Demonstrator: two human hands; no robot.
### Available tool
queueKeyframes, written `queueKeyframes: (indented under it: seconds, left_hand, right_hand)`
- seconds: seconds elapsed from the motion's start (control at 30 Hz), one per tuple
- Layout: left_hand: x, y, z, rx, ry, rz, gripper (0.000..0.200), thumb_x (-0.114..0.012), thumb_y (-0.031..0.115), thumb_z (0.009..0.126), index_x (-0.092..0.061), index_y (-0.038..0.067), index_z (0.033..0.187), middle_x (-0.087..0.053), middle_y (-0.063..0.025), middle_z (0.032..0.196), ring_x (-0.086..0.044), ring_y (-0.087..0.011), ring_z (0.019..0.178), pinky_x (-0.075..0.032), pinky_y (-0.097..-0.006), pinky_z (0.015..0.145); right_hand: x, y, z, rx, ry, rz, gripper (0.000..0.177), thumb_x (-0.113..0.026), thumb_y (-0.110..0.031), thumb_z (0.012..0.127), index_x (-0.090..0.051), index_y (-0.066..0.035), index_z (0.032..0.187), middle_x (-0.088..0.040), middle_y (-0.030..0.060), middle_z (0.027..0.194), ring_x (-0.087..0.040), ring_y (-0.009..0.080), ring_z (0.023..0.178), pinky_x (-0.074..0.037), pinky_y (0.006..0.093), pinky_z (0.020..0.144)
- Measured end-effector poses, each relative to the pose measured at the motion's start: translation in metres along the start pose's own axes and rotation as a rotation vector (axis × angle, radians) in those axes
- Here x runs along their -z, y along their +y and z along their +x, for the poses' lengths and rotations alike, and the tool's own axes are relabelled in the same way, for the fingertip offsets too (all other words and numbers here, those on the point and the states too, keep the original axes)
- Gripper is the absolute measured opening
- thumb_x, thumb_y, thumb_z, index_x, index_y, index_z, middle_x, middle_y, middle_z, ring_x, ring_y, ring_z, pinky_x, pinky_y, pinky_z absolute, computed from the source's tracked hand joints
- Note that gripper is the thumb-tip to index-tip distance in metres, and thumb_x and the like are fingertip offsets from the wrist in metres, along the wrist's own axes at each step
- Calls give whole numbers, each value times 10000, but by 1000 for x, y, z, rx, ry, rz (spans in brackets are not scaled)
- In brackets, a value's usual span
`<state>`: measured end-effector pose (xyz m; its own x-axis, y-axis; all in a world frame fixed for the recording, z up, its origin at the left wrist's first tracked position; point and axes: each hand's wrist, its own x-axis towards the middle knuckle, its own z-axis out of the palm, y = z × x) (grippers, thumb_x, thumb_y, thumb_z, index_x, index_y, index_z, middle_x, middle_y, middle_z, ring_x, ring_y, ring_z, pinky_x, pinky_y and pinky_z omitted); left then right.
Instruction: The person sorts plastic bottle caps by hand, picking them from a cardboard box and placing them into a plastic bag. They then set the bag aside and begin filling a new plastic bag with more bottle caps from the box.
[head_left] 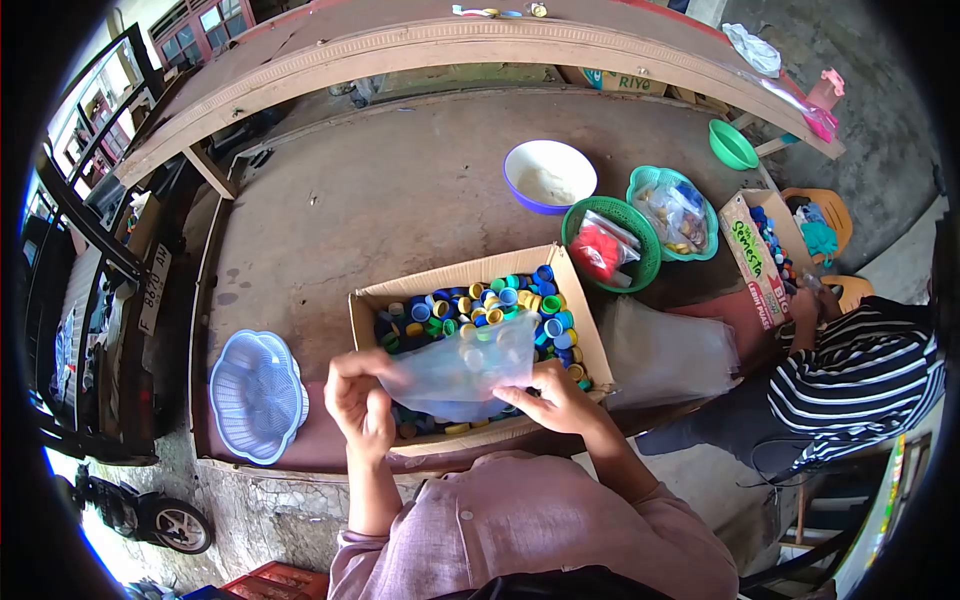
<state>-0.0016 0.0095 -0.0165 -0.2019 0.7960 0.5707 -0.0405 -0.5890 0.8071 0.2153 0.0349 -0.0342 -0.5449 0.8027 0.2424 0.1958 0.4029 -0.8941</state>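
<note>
A clear plastic bag [455, 365] is stretched between my two hands, above an open cardboard box [590, 340]. My left hand [362, 400] pinches the bag at its left end; the fingertips are slightly blurred. At the lower right edge, my right hand [555, 400] grips it between thumb and fingers. Bottle caps [495, 300] in blue, yellow, green and white fill the box, and some show through the plastic. I cannot make out anything inside the bag.
A lavender basket [258, 395] stands left of the box. At right are a stack of clear bags [668, 352], a green basket [612, 243], a turquoise basket [675, 215] and a white-and-purple bowl [549, 177]. A person in a striped top [860, 375] works beside another box [757, 265].
</note>
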Motion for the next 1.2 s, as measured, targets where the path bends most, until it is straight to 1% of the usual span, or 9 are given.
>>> queueKeyframes:
  seconds: [0.07,0.17,0.27,0.4,0.6,0.67,0.9,1.1,1.2]
  left_hand:
    - [-1,-7,-5,182,-159,-96,1057,-649,621,582,-204,-11,1304,-541,-168,1060,-533,-245,899,-401,-366,827]
    - [9,-42,-22,236,-617,258,622,-683,355,725,-455,-19,1166,-575,-167,1043,-556,-229,949,-426,-346,816]
    - [-1,-74,-32,386,-613,420,197,-537,166,855,-595,-22,849,-585,-145,668,-504,-131,579,-429,-296,552]
    - [-24,-82,12,280,-427,392,212,-479,162,882,-555,-21,805,-532,-135,617,-480,-185,540,-409,-310,543]
    - [-33,-117,49,287,-374,499,167,-496,118,869,-560,-27,815,-549,-166,627,-489,-218,519,-406,-338,522]
    - [-31,-134,37,14,-333,353,155,-508,113,865,-572,-29,864,-581,-162,686,-521,-201,576,-430,-316,570]
    - [-8,-121,-11,553,-572,559,238,-472,185,889,-593,-18,917,-594,-174,699,-543,-137,616,-443,-295,611]
    - [-5,-146,-28,529,-376,227,330,-417,241,915,-616,-21,928,-647,-106,759,-545,-126,650,-444,-282,672]
    - [-1,-155,-30,585,-350,220,319,-406,213,918,-604,-33,872,-630,-70,745,-571,-119,709,-448,-272,692]
  right_hand:
    - [-1,3,-3,33,84,113,150,-553,-95,837,-625,-9,937,-654,95,819,-618,135,758,-462,257,662]
    - [-4,22,-4,-28,139,239,181,-526,-107,860,-605,15,967,-643,87,874,-605,126,785,-476,259,708]
    - [-7,47,9,-163,81,472,260,-445,-166,910,-576,28,1024,-612,87,980,-593,130,807,-482,272,749]
    - [23,47,54,23,97,357,390,-565,-217,841,-500,6,1154,-604,79,1038,-556,115,919,-426,264,804]
    - [34,92,91,-22,218,-63,237,-617,-211,790,-647,4,885,-653,125,855,-622,162,787,-464,277,697]
    - [24,96,80,19,257,-115,221,-622,-199,784,-648,-5,886,-650,131,848,-624,185,803,-465,282,706]
    - [-5,124,29,-240,198,270,208,-589,-197,824,-657,-17,902,-663,74,794,-601,86,755,-457,221,696]
    - [-15,130,32,-340,247,161,201,-562,-177,844,-638,10,848,-637,67,683,-564,73,646,-439,238,590]
    - [-28,132,34,-55,424,27,143,-550,-124,836,-605,7,849,-571,62,692,-525,112,578,-411,241,535]
